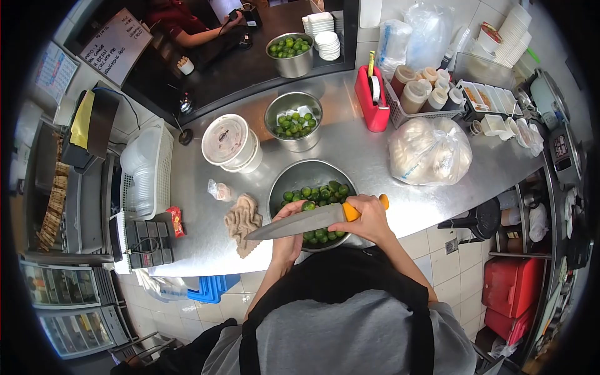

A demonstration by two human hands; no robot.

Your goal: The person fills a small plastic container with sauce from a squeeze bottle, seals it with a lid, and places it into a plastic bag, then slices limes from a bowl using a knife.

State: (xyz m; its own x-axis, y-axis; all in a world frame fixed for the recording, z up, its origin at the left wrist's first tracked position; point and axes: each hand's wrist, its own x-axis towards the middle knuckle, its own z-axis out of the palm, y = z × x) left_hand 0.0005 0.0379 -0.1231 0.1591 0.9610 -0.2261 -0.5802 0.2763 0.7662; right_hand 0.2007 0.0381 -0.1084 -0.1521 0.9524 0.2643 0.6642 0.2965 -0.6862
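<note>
A large knife with a yellow handle is in my right hand, its blade pointing left across a wide metal bowl. Small green limes fill part of that bowl. At the bowl's left side is my left hand, partly behind the blade, with its fingertips at a green lime. Farther back, a smaller metal bowl holds limes and some white paper. A crumpled brown cloth lies left of my left hand.
White tubs stand back left. A tied plastic bag, a red holder and a sauce-bottle basket are to the right. Another lime bowl sits on the dark ledge, near a person's arm.
</note>
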